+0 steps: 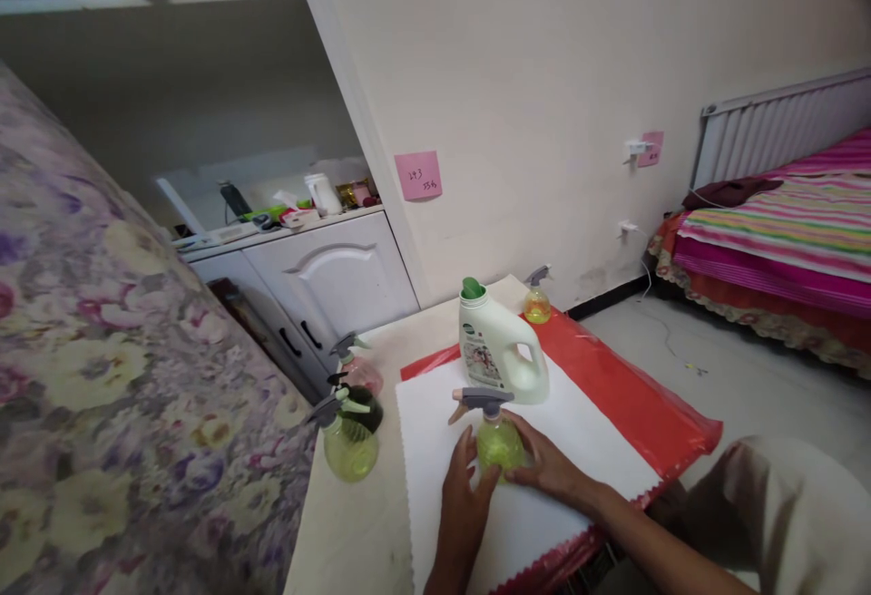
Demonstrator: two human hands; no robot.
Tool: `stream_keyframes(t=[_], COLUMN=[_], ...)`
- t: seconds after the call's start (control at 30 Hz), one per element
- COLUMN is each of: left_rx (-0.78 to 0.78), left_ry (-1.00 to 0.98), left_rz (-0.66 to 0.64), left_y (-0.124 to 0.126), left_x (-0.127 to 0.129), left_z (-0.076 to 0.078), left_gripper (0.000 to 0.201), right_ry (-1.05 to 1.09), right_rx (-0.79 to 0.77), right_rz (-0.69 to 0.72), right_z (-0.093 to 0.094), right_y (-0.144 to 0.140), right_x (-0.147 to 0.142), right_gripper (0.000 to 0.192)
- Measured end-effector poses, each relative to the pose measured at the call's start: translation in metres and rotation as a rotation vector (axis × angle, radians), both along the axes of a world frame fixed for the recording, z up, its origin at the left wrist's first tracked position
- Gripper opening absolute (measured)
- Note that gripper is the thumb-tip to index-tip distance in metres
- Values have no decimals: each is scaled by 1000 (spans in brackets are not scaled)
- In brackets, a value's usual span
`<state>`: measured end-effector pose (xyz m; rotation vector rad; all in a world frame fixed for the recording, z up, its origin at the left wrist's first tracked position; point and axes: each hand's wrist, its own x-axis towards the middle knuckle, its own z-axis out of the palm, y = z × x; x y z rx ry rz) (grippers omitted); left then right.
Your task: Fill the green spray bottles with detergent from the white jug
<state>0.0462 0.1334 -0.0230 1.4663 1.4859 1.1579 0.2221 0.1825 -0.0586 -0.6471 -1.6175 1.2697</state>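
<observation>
A round yellow-green spray bottle with a grey trigger head and a pinkish nozzle part stands upright on a white sheet. My left hand curves around its left side, thumb at the front near the base. From the right, my right hand wraps the bottle, fingers on its side and thumb low at the front. Just behind it stands a large pale green jug with a handle and a printed label; its mouth is uncapped and something green shows inside.
At the table's left stand a yellow-green spray bottle, a dark one and a pink one. Another yellow spray bottle is at the back corner. Red plastic lies under the sheet. A floral curtain hangs left.
</observation>
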Motion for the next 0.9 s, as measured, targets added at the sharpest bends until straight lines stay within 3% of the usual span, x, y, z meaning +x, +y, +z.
stream_keyframes(t=[0.17,0.23,0.37,0.5,0.7,0.9], left_rx=[73,135,232,293,324,304], left_ry=[205,395,883,1195,1335,1307], left_rz=[154,203,184,194,210,192], left_y=[2,2,0,-2,-2,3], left_x=[-25,-33,-42,-43,-45,-49], left_z=[-22,-37,-63,-72,-70,-71], left_gripper=[51,53,50,49,49,48], right_ry=[2,-15,-71,-62,-16,50], right_rx=[-68,-71,-15,-56,-72,-33], right_rz=[-96,-174,-300,-374,-309,-179], right_z=[-12,-8,1,0,2,15], right_y=[-2,-6,-13,-15,-13,-13], right_x=[-3,-11,-28,-41,-38,0], right_gripper=[98,101,99,90,78,75])
